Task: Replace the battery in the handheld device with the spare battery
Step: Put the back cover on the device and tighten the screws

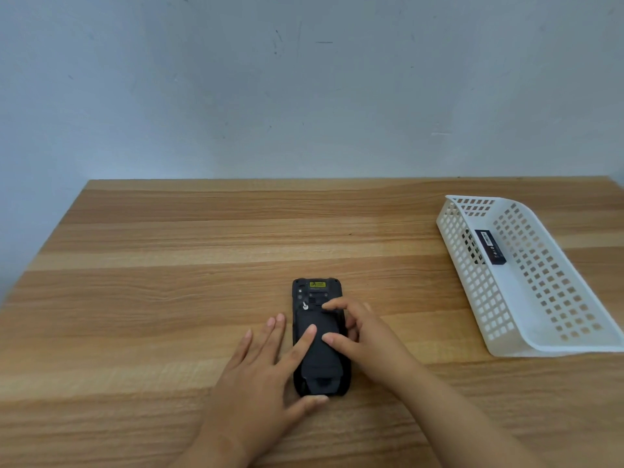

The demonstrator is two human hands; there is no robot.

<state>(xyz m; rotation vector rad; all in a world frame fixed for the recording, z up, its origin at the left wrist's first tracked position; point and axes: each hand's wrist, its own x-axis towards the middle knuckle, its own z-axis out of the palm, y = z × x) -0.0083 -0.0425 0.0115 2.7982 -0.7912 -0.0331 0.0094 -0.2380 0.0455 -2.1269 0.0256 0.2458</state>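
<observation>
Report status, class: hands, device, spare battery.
Left hand and right hand open, fingers pressing device back. Cover still on. Spare battery waiting in basket. Nothing blocking.

1 head view, forward and down over wooden table point(169, 265), close, wall behind

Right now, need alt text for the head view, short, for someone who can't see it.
Two bare hands rest on a black handheld device lying back-up on a wooden table: left hand steadying it, right hand fingering the back cover. To the right, a white perforated basket holds a black spare battery.
</observation>
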